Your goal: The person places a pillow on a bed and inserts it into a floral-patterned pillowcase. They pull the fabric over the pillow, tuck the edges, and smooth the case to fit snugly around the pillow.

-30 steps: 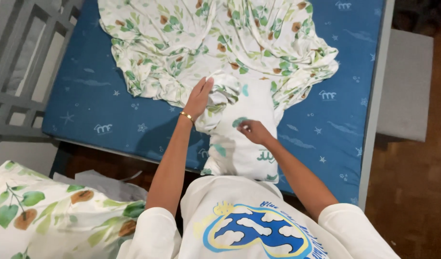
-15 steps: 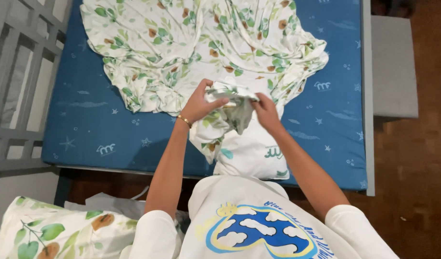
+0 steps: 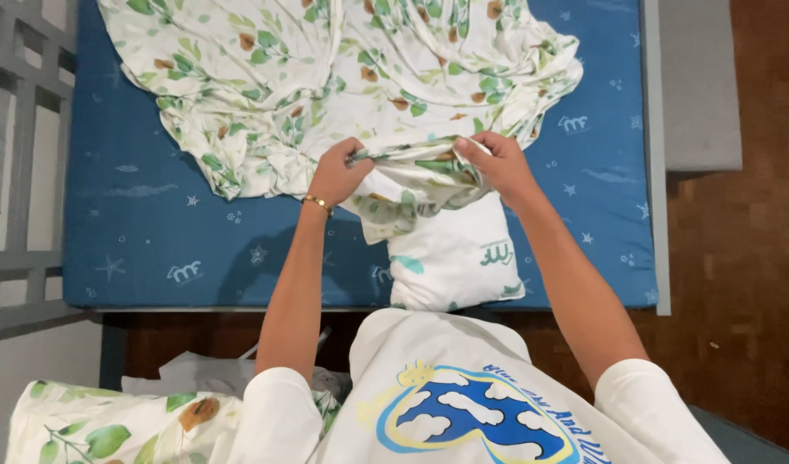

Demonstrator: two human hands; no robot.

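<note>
A white cloth with green and brown leaf print (image 3: pixel 325 77) lies spread and crumpled over a blue mattress (image 3: pixel 145 232). My left hand (image 3: pixel 336 172), with a gold bracelet at the wrist, grips the cloth's near edge. My right hand (image 3: pixel 497 163) grips the same edge a little to the right, so the hem is stretched between both hands. Under that edge lies a white pillow (image 3: pixel 454 258), its far end covered by the cloth and its near end sticking out over the mattress's front edge.
A grey slatted frame (image 3: pixel 25 129) stands at the left. A grey bedside surface (image 3: pixel 699 86) is at the right, with brown wooden floor (image 3: pixel 755 283) beyond. A second leaf-print cushion (image 3: pixel 111 425) lies at the lower left.
Both hands have moved up from the pillow's middle to the cloth's edge, gathered it and pulled it taut between them over the pillow's far end.
</note>
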